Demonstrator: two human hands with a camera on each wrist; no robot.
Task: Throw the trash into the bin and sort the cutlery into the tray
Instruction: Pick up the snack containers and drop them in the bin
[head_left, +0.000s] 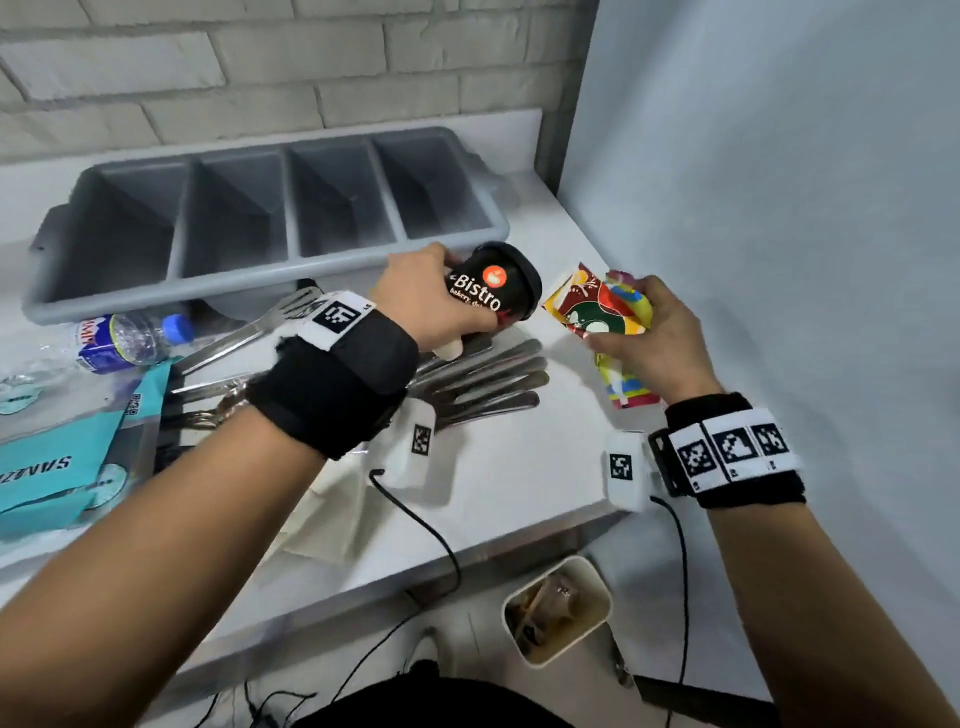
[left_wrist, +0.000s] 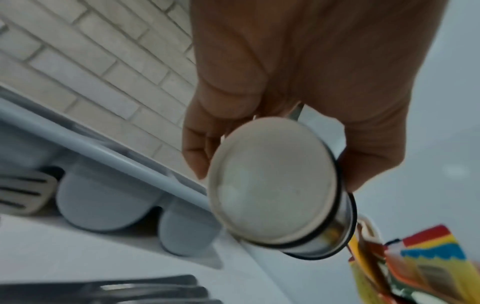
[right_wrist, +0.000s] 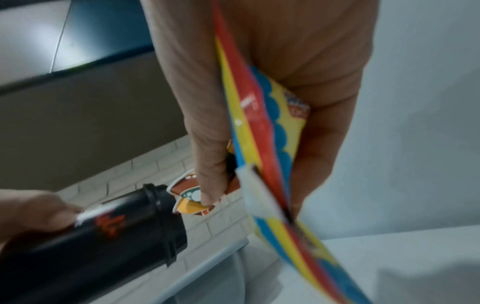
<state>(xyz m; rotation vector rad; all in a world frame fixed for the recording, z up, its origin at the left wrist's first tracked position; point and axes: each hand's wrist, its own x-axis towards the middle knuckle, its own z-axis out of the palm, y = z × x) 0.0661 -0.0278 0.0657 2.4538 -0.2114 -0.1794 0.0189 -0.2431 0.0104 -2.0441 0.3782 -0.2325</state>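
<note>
My left hand (head_left: 441, 301) grips a black "Bistro" paper cup (head_left: 493, 291) with a black lid, tilted on its side above the cutlery; the left wrist view shows its pale bottom (left_wrist: 272, 181). My right hand (head_left: 649, 332) holds a colourful snack wrapper (head_left: 597, 306) just right of the cup, above the counter; the wrapper (right_wrist: 262, 127) runs through the palm in the right wrist view. The grey four-compartment cutlery tray (head_left: 322, 265) stands behind, its compartments empty. Knives (head_left: 483, 379) and a fork (head_left: 275, 317) lie on the white counter. A small cream bin (head_left: 556, 608) sits on the floor below the counter edge.
A crushed water bottle (head_left: 130, 338) and a teal pouch (head_left: 57, 462) lie at the left of the counter. A white napkin (head_left: 327, 514) lies near the front edge. A brick wall is behind, a pale wall at the right. Cables hang from both wrists.
</note>
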